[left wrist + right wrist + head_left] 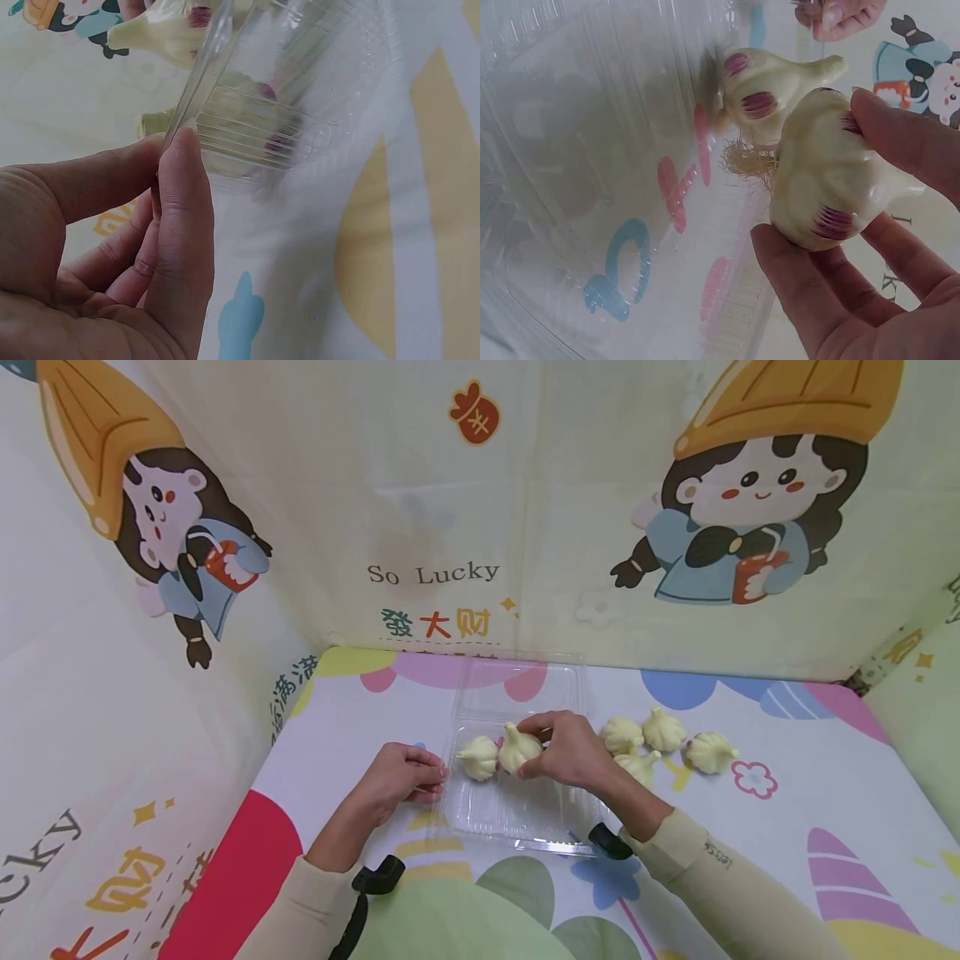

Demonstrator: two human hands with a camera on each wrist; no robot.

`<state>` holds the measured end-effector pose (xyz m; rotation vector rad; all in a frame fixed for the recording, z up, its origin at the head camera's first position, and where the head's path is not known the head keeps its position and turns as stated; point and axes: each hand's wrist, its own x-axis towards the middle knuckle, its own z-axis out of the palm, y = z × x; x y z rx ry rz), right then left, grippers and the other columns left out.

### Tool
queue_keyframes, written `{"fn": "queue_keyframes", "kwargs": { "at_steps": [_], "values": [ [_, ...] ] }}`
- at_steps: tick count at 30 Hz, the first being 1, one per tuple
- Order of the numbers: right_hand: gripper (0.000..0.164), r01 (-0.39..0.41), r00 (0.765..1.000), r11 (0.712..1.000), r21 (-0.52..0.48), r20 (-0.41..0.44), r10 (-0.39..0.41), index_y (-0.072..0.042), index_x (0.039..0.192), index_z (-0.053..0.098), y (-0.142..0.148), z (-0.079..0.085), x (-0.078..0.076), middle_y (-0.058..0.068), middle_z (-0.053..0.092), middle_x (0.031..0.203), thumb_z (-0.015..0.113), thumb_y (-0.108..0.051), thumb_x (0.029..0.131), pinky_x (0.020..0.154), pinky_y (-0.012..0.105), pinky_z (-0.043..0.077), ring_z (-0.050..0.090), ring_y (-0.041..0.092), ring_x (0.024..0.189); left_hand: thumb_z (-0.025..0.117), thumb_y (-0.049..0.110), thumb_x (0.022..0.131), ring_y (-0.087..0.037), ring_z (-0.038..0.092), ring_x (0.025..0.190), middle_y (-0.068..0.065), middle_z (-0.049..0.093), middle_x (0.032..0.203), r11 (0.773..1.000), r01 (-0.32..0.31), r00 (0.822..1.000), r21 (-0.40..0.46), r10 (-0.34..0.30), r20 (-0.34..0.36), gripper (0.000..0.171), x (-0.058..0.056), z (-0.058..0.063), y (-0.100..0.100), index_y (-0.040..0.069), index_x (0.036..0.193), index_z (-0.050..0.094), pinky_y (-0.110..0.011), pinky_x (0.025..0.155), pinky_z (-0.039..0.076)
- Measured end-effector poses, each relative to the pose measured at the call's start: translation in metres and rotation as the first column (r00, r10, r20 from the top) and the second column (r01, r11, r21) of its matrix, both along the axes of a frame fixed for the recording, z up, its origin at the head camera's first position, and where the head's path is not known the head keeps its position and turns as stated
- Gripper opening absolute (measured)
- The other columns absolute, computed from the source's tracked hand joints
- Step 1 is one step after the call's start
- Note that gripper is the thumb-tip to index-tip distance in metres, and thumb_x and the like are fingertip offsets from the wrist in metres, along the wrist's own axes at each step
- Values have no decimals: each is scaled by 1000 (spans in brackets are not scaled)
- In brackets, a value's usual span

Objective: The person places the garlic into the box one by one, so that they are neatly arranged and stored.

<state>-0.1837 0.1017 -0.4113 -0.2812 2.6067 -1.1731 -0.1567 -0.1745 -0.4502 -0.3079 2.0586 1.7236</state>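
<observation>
Garlic bulb (521, 750) with free room toward clear container's near edge (551, 846)

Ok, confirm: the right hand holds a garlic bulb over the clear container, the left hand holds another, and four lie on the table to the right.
Not quite: the left wrist view shows the left hand pinching the edge of the clear container, not garlic. The right hand does hold a garlic bulb, and four bulbs lie to the right.
</observation>
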Motion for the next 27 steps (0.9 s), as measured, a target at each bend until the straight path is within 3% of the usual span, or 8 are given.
{"fn": "queue_keyframes", "kwargs": {
  "at_steps": [15, 27],
  "values": [
    [58, -25, 999, 998, 65, -19, 26, -12, 120, 78, -3, -1, -1, 6, 78, 108, 97, -18, 66, 75, 27, 53, 67, 19, 92, 76, 4, 93, -12, 69, 66, -15, 78, 92, 1000, -3, 1000, -7, 3, -2, 17, 2, 1, 1, -9, 103, 70, -27, 64, 66],
    [56, -21, 999, 996, 84, -48, 25, -13, 117, 80, -5, -8, -3, 7, 75, 116, 98, -13, 64, 77, 29, 53, 67, 23, 99, 75, 3, 93, -12, 69, 66, -15, 78, 92, 1000, 5, 1000, 1, -5, -10, 16, 1, 1, 1, -9, 103, 70, -28, 65, 66]
  ]
}}
